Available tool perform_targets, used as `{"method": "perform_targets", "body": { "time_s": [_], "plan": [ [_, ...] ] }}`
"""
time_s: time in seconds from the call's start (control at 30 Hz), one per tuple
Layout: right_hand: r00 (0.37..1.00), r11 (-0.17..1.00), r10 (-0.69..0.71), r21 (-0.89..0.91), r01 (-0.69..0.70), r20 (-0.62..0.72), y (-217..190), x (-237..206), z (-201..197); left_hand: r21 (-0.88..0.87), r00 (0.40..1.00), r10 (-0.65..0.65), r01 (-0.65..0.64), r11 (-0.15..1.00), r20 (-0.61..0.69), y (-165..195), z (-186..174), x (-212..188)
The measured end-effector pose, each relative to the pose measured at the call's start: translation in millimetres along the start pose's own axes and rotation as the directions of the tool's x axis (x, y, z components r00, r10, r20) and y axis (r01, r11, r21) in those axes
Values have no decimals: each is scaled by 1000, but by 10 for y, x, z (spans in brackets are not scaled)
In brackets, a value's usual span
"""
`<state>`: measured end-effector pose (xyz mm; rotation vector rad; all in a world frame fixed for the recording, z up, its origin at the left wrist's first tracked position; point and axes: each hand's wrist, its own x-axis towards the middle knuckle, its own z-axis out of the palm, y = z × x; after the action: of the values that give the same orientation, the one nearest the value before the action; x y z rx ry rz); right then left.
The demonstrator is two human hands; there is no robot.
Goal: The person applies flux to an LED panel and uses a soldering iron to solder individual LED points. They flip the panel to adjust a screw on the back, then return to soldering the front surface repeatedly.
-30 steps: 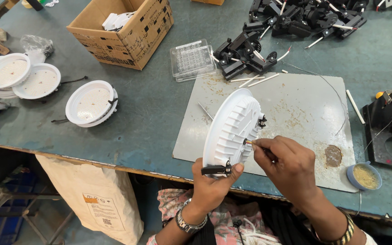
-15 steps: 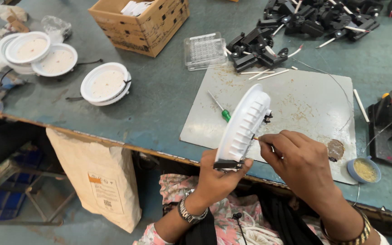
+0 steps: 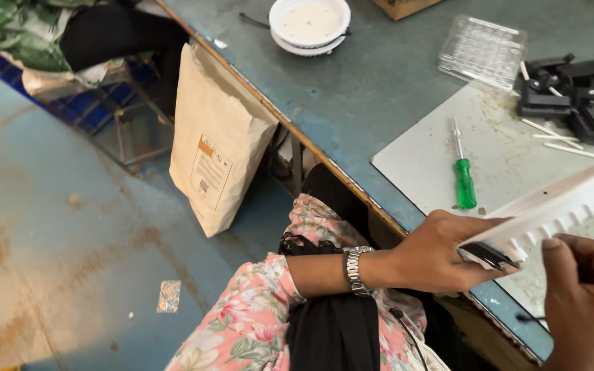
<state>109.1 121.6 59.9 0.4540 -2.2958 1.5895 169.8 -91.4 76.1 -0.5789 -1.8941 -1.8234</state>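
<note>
My left hand (image 3: 441,251) grips the lower end of a white ribbed lamp housing (image 3: 565,199), held tilted over the table's near edge, with a black clip under the fingers. My right hand (image 3: 586,288) is at the bottom right, partly cut off by the frame. Its fingers are curled and its thumb rests against the housing's ribbed edge; I cannot see whether it holds anything. A green-handled screwdriver (image 3: 465,182) lies on the white mat (image 3: 414,158) just beyond my left hand.
On the blue-grey table (image 3: 379,75) are a clear plastic tray (image 3: 482,51), black clip parts with white sticks (image 3: 572,96) and a round white lamp (image 3: 309,24). A brown paper sack (image 3: 218,137) hangs at the table's edge over the stained floor.
The view has swung left and down, so the floor and my lap fill the frame. The housing and both hands now sit at the lower right, still together.
</note>
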Motion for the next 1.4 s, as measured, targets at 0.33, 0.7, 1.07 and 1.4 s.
{"method": "perform_targets", "body": {
  "time_s": [0.33, 0.7, 1.07, 1.4],
  "plan": [
    [998, 999, -29, 20, 28, 50, 193, 27, -81, 8, 999, 41, -41, 999, 16, -38, -39, -19],
    [924, 862, -348, -331, 383, 160, -394, 36, 155, 71, 995, 16, -9, 997, -96, -13, -62, 75],
    [891, 777, -429, -442, 449, 151, -679, 227, 218, 0, 994, -93, 93, 996, -60, 144, -116, 157],
    [938, 843, -301, -411, 346, 171, -640, 373, 168, 53, 997, -83, 83, 995, -4, 3, -105, 242]
  ]
}}
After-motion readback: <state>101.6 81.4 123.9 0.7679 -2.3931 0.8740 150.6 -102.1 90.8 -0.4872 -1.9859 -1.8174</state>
